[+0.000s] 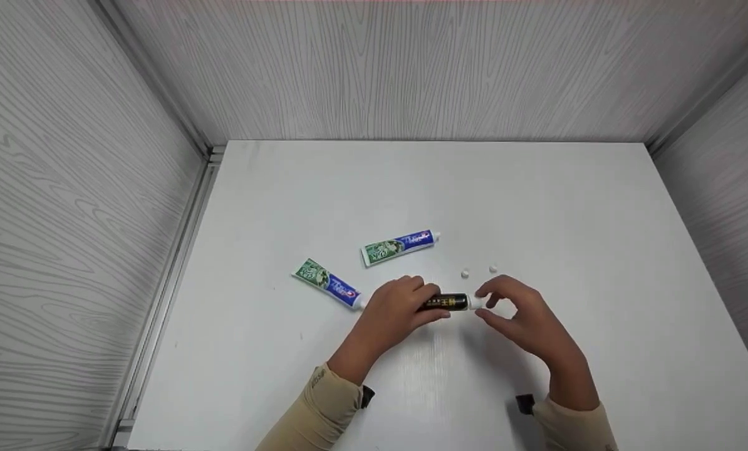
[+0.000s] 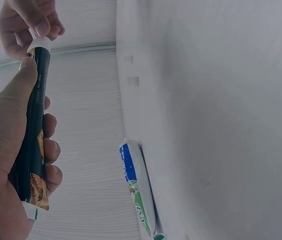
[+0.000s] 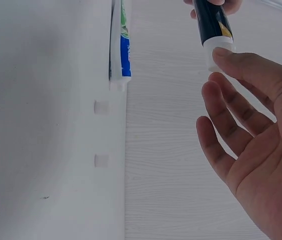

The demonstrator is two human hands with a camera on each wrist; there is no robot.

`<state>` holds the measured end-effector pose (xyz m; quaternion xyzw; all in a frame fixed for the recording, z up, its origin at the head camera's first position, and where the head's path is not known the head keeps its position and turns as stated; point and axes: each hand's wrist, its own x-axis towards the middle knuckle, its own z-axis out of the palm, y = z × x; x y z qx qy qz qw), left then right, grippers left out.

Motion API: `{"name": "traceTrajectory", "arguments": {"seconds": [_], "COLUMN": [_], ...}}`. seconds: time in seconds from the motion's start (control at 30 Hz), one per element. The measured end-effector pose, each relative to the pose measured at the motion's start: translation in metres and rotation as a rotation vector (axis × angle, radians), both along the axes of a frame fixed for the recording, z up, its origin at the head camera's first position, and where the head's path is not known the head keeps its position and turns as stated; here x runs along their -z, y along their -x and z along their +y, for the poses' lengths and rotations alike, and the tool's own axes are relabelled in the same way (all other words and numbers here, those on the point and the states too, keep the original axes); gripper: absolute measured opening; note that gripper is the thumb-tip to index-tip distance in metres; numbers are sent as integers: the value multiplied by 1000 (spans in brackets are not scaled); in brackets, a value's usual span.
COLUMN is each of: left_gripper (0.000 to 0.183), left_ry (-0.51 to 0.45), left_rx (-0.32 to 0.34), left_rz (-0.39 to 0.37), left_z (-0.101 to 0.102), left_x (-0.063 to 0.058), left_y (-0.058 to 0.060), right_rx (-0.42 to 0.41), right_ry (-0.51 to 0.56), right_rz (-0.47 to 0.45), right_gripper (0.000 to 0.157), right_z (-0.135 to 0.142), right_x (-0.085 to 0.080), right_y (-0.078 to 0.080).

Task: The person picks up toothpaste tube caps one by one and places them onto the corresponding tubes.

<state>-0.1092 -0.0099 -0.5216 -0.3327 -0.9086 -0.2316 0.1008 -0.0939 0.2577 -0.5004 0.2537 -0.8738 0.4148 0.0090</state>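
A black toothpaste tube with gold lettering lies across the fingers of my left hand, which grips it along its body. In the left wrist view the thumb presses along the dark tube and the fingers wrap round from the other side. At its right end is a white cap. My right hand pinches this cap between thumb and forefinger, its other fingers loosely bent. A blue and green toothpaste tube lies just left of my left hand, its nozzle end by the hand.
Another blue and green toothpaste tube lies on the white table beyond my left hand. Two small white caps stand apart on the table near my right hand. Wood-grained panels enclose the back and sides.
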Motion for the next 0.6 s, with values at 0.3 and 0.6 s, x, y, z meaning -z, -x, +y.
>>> {"name": "traceTrajectory", "arguments": {"seconds": [0.3, 0.6], "left_gripper": [38, 38], "left_ry": [-9, -4], "left_rx": [1, 23], "left_rz": [1, -13], "left_z": [-1, 1], "left_x": [0, 1], "left_y": [-1, -3], "right_rx": [9, 36], "right_ry": [-32, -57], "right_rz": [-29, -230], "right_gripper": [25, 14], "right_z": [-1, 1], "right_x": [0, 2], "right_y": [1, 3]}}
